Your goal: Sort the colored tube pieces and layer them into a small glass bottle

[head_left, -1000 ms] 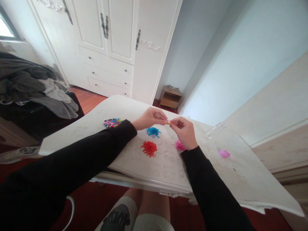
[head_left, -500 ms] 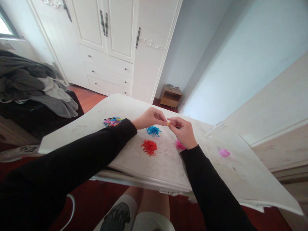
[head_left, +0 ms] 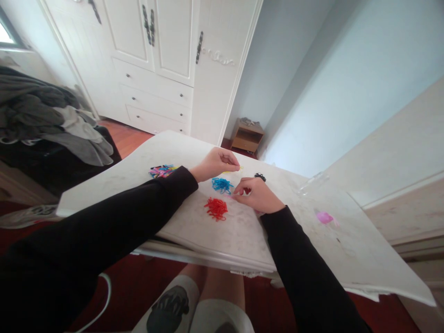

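Observation:
My left hand [head_left: 220,163] is over the far middle of the white table [head_left: 243,236], its thumb and fingertips pressed together. Bits of yellow band [head_left: 242,168] show beside those fingertips; whether they are held or lie on the table is unclear. Nearer to me, my right hand [head_left: 256,194] is low with thumb and forefinger pinched, close to the blue rubber bands [head_left: 222,185]. A faint pink band lies by its fingertips, and what the pinch holds is too small to make out. Red rubber bands [head_left: 216,209] lie in front. Small black bands [head_left: 260,177] sit behind my right hand.
Mixed coloured bands [head_left: 163,171] lie left on the table, beyond my left sleeve. A pink item [head_left: 325,218] and a clear plastic object [head_left: 312,183] are on the right. Clothes [head_left: 52,120] are heaped at left; a white wardrobe [head_left: 166,69] stands behind.
My hands, which met around a small yellow piece, have parted. The left moved slightly away from me; the right came down and toward me, uncovering the black bands and covering the pink pile.

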Demonstrator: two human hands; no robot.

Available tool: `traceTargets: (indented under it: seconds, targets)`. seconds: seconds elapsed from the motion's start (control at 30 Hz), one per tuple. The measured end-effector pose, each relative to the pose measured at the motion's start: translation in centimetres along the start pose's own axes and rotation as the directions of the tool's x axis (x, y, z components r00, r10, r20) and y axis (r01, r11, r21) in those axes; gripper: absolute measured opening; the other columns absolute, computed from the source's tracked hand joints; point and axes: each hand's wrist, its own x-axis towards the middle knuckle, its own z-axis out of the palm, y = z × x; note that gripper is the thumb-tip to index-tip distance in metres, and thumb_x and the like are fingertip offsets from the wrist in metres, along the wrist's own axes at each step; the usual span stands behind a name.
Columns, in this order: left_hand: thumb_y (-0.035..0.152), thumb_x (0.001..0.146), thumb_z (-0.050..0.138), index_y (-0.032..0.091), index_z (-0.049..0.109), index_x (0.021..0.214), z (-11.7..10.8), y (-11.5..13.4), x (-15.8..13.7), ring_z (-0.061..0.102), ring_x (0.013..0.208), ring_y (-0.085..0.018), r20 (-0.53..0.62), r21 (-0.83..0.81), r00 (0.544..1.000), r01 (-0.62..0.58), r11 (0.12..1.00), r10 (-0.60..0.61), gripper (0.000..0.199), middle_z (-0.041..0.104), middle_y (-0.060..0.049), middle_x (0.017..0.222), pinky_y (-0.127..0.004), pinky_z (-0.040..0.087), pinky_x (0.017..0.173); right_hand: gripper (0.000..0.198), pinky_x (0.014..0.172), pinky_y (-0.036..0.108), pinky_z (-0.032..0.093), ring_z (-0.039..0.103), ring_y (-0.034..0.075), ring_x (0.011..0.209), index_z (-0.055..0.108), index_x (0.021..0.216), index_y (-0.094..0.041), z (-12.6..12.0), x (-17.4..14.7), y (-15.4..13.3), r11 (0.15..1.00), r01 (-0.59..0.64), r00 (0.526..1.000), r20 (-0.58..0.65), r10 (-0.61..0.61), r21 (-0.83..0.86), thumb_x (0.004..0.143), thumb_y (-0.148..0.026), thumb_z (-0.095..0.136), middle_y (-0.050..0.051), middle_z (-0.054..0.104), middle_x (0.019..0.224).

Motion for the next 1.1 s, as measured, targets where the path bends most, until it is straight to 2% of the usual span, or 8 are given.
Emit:
traceTargets:
  seconds: [0.27,0.43,0.53,0.6,0.73,0.87,0.97,1.1]
  targets:
    - [0.023,0.063,0.087,0.014,0.072,0.069,-0.1,-0.2,0.2,0.070,0.069,-0.015,0.015,0.021,1.000,0.002,1.000,-0.003,0.019,0.075,-0.006,0.073,-0.028,0.058,0.068,0.013,0.066,0.026,0.044,0.055,0.011,0.062,0.078,0.076,-0.015,0.6,0.3,-0.1,1.000,-0.021,0.996,0.084,0.022,-0.012,0.081,-0.007,0.068,0.002,0.068,0.073]
    - [0.026,0.063,0.087,0.014,0.072,0.071,-0.3,-0.2,0.1,0.070,0.069,-0.014,0.014,0.038,1.000,-0.004,0.999,0.003,0.021,0.076,-0.006,0.074,-0.027,0.056,0.066,0.011,0.066,0.027,0.046,0.059,0.014,0.065,0.076,0.073,-0.016,-2.6,-0.8,1.3,0.998,-0.060,0.998,0.022,0.061,-0.007,0.074,-0.010,0.066,0.002,0.069,0.071]
    - [0.026,0.063,0.088,0.014,0.072,0.071,-0.4,-0.2,0.1,0.070,0.070,-0.015,0.013,0.046,1.000,0.002,0.999,-0.003,0.021,0.076,-0.006,0.074,-0.027,0.056,0.066,0.008,0.062,0.029,0.044,0.057,0.015,0.063,0.073,0.070,-0.017,-5.5,-2.4,3.0,0.984,-0.176,0.984,-0.022,0.176,0.013,0.075,-0.022,0.068,0.002,0.068,0.066]
    - [0.026,0.063,0.087,0.014,0.072,0.070,-0.4,-0.2,0.1,0.070,0.070,-0.015,0.021,0.050,1.000,0.003,0.999,-0.004,0.021,0.075,-0.005,0.074,-0.027,0.056,0.065,0.011,0.063,0.030,0.044,0.058,0.016,0.064,0.072,0.068,-0.017,-6.9,-3.4,3.9,0.971,-0.238,0.971,0.012,0.238,0.038,0.073,-0.027,0.070,0.002,0.068,0.066]
    - [0.026,0.063,0.087,0.014,0.072,0.070,-0.4,-0.2,0.0,0.070,0.071,-0.015,0.031,0.091,1.000,-0.004,0.996,0.001,0.021,0.075,-0.006,0.074,-0.027,0.057,0.066,0.012,0.064,0.030,0.043,0.058,0.017,0.066,0.073,0.071,-0.017,-7.7,-4.6,4.6,0.941,-0.335,0.934,0.146,0.325,0.052,0.071,-0.028,0.068,0.003,0.068,0.067]
    - [0.028,0.065,0.087,0.014,0.072,0.072,-0.5,-0.2,0.0,0.070,0.071,-0.015,0.017,0.137,1.000,-0.010,0.991,0.008,0.021,0.075,-0.006,0.075,-0.028,0.057,0.068,0.012,0.062,0.029,0.041,0.056,0.016,0.065,0.074,0.076,-0.017,-7.4,-4.7,4.6,0.935,-0.349,0.924,0.186,0.333,0.062,0.070,-0.027,0.070,0.001,0.064,0.066]
    - [0.027,0.066,0.086,0.014,0.071,0.073,-0.7,-0.3,0.1,0.069,0.072,-0.015,-0.024,0.141,1.000,0.010,0.990,-0.007,0.021,0.074,-0.005,0.076,-0.029,0.057,0.070,0.014,0.062,0.029,0.041,0.054,0.015,0.064,0.074,0.079,-0.017,-7.1,-4.6,4.7,0.943,-0.323,0.941,0.129,0.312,0.074,0.073,-0.029,0.070,0.000,0.062,0.066]
    - [0.024,0.067,0.084,0.013,0.071,0.075,-1.3,-0.6,0.5,0.070,0.073,-0.016,-0.140,0.149,0.989,0.058,0.987,-0.037,0.018,0.074,-0.005,0.076,-0.030,0.057,0.073,0.017,0.063,0.030,0.040,0.052,0.015,0.063,0.074,0.079,-0.017,-6.5,-4.3,4.8,0.955,-0.297,0.951,-0.086,0.296,-0.002,0.079,-0.032,0.066,0.000,0.060,0.065]
